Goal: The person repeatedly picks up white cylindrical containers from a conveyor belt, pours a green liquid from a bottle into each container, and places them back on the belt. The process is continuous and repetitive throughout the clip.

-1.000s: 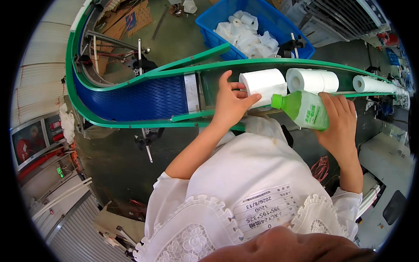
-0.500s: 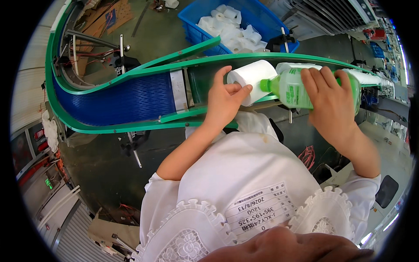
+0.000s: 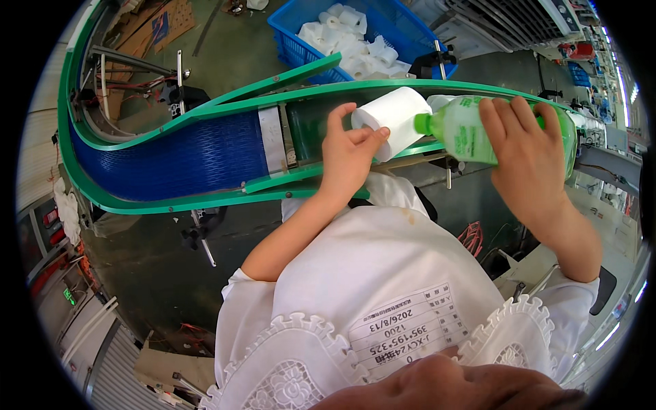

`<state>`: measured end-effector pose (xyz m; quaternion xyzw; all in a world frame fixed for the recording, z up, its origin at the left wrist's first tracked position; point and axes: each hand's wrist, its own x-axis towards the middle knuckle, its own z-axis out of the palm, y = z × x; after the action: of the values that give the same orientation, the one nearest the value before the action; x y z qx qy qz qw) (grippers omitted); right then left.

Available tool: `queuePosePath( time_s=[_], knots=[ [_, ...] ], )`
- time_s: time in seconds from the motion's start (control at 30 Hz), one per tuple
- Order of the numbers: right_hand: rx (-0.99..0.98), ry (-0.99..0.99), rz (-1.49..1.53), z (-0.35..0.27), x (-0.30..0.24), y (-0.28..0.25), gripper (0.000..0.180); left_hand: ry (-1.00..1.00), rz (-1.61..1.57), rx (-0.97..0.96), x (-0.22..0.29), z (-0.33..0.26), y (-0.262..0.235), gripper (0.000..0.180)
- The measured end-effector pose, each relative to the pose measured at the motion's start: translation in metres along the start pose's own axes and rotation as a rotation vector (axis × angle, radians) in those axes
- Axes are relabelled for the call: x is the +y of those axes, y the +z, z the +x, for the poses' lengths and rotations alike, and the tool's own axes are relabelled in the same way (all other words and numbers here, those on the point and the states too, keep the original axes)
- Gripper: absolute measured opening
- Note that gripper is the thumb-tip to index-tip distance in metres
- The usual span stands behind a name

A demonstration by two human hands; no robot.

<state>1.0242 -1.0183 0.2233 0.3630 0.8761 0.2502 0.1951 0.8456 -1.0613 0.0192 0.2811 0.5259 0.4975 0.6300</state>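
Observation:
My left hand (image 3: pixel 347 152) pinches the left end of a white toilet paper roll (image 3: pixel 395 119), thumb on its near side and forefinger raised. The roll lies slantwise over the green-railed conveyor. In my right hand (image 3: pixel 529 157) is a clear plastic bottle (image 3: pixel 468 133) with green liquid and a green cap (image 3: pixel 424 124). It is held on its side, fingers over its top, with the cap pointing left at the roll. Cap and roll sit very close; I cannot tell whether they touch. Behind the bottle, part of another white roll (image 3: pixel 441 101) shows.
The conveyor's blue belt (image 3: pixel 178 160) curves away at the left between green rails (image 3: pixel 205 203). Past the far rail stands a blue crate (image 3: pixel 290 41) holding several white rolls and crumpled paper. Metal rail posts (image 3: pixel 181 82) stick up beside the track. Red cord (image 3: pixel 471 236) lies below on the right.
My right hand has drawn the bottle slightly right, so its cap no longer overlaps the roll as much. The left hand keeps hold of the roll. The whole view has shifted a little.

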Motion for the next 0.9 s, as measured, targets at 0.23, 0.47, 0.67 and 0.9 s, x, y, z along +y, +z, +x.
queuePosePath(
  time_s=[0.23, 0.47, 0.67, 0.9],
  knots=[
    [-0.047, -0.055, 0.062, 0.004, -0.007, 0.005, 0.046, -0.062, 0.016, -0.053, 0.009, -0.003, 0.002, 0.066],
    [-0.044, 0.058, 0.128, -0.007, 0.013, 0.017, 0.053, 0.017, -0.002, 0.000, 0.000, -0.004, 0.006, 0.067],
    [0.012, 0.016, 0.290, -0.011, 0.003, 0.022, 0.054, -0.029, 0.063, -0.075, 0.010, -0.007, 0.005, 0.061],
    [-0.009, 0.195, 0.242, -0.027, 0.035, 0.076, 0.058, 0.007, -0.031, -0.043, 0.007, -0.018, 0.007, 0.058]
  ],
)
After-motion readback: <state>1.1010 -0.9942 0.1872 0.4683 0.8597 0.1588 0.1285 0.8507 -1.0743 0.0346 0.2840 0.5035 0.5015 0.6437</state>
